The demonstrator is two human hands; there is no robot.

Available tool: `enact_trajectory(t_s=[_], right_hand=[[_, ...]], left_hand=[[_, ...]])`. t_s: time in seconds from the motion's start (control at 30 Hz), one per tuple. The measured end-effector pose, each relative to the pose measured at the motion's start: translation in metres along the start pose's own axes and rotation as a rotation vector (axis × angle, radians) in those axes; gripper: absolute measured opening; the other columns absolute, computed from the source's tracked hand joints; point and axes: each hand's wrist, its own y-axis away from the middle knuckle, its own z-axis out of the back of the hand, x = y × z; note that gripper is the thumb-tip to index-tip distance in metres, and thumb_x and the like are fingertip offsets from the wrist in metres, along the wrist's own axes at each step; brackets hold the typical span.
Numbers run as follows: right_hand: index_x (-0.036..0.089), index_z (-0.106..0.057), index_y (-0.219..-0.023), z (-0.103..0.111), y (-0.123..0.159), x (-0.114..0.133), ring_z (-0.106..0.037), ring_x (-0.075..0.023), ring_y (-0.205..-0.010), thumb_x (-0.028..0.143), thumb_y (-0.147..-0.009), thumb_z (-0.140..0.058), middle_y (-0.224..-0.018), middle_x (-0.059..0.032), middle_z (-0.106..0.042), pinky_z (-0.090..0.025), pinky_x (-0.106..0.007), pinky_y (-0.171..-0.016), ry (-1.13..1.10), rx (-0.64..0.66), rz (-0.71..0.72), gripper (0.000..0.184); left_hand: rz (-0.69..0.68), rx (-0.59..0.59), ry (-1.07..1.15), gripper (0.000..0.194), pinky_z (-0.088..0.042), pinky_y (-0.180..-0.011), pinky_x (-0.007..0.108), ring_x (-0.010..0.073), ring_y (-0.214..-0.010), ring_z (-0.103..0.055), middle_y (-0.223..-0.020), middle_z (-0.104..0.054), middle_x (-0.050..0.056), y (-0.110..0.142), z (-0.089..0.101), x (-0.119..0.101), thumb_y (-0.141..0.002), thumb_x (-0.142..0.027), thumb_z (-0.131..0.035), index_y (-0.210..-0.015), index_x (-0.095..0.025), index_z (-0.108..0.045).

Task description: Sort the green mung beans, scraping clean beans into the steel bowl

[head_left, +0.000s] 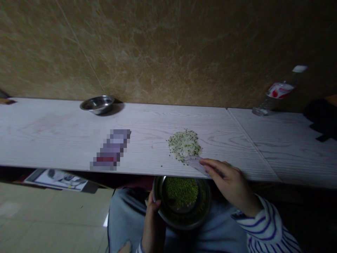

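Observation:
My left hand [154, 216] grips the left rim of a metal bowl [184, 223], its thumb over the edge. The bowl sits above my lap, just below the table edge, with green mung beans [181, 189] inside. In my right hand [228, 179] is a clear plastic piece [195, 163], pinched between thumb and fingers; its exact kind is hard to make out. Its far end touches the near side of a pile of white grains mixed with green beans [184, 144] that looks like rice. The pile lies spread on the table, and one stray bean is left of it.
On the pale wood-grain table [150, 123], a small metal bowl [97, 104] stands by the wall at the back left. A blurred-out flat object [112, 149] lies left of the pile. A plastic bottle [279, 91] and a dark item [322, 117] are at the right.

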Motion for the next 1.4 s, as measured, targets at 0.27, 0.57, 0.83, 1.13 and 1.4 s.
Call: enact_trajectory(t_s=[0.27, 0.57, 0.83, 1.13, 1.4], right_hand=[[0.024, -0.077, -0.106, 0.007, 0.009, -0.009, -0.077, -0.0213, -0.087, 0.026, -0.094, -0.06, -0.099, -0.0037, -0.081, -0.062, -0.035, -0.08, 0.004, -0.04, -0.037, 0.021], [0.025, -0.077, -0.106, 0.007, 0.013, -0.003, -0.077, -0.0203, -0.086, 0.025, -0.094, -0.06, -0.098, -0.0021, -0.081, -0.062, -0.032, -0.078, -0.016, -0.006, -0.041, 0.021], [0.026, -0.077, -0.105, 0.001, 0.008, 0.005, -0.077, -0.0205, -0.087, 0.024, -0.094, -0.059, -0.098, -0.0023, -0.082, -0.061, -0.033, -0.081, -0.047, 0.03, -0.022, 0.022], [0.024, -0.077, -0.109, -0.017, 0.007, 0.02, -0.077, -0.02, -0.091, 0.025, -0.094, -0.058, -0.103, -0.0037, -0.081, -0.062, -0.032, -0.083, -0.124, 0.041, -0.092, 0.023], [0.024, -0.075, -0.111, -0.029, 0.0, 0.027, -0.077, -0.0198, -0.091, 0.026, -0.094, -0.06, -0.103, -0.004, -0.081, -0.063, -0.031, -0.083, -0.182, 0.019, -0.124, 0.023]], left_hand=[[0.022, 0.025, 0.005, 0.053, -0.042, -0.109, 0.046, 0.0347, -0.13, -0.055, -0.126, -0.073, 0.006, 0.0, 0.0, -0.002, -0.077, -0.03, -0.068, -0.129, -0.028, -0.07], [0.006, 0.034, -0.001, 0.05, -0.039, -0.112, 0.046, 0.0341, -0.133, -0.053, -0.127, -0.073, 0.005, 0.0, -0.002, -0.002, -0.077, -0.03, -0.067, -0.127, -0.029, -0.071], [0.018, -0.016, -0.013, 0.055, -0.038, -0.112, 0.048, 0.0352, -0.131, -0.054, -0.126, -0.072, 0.006, 0.0, 0.0, -0.002, -0.072, -0.033, -0.07, -0.126, -0.027, -0.071], [-0.018, -0.033, -0.044, 0.054, -0.041, -0.11, 0.048, 0.0366, -0.133, -0.052, -0.129, -0.071, 0.007, 0.004, 0.001, -0.005, -0.07, -0.034, -0.071, -0.124, -0.026, -0.072], [-0.041, -0.035, -0.017, 0.067, -0.044, -0.107, 0.048, 0.0361, -0.127, -0.058, -0.126, -0.073, 0.008, 0.004, 0.005, -0.011, -0.07, -0.035, -0.073, -0.135, -0.026, -0.064]])
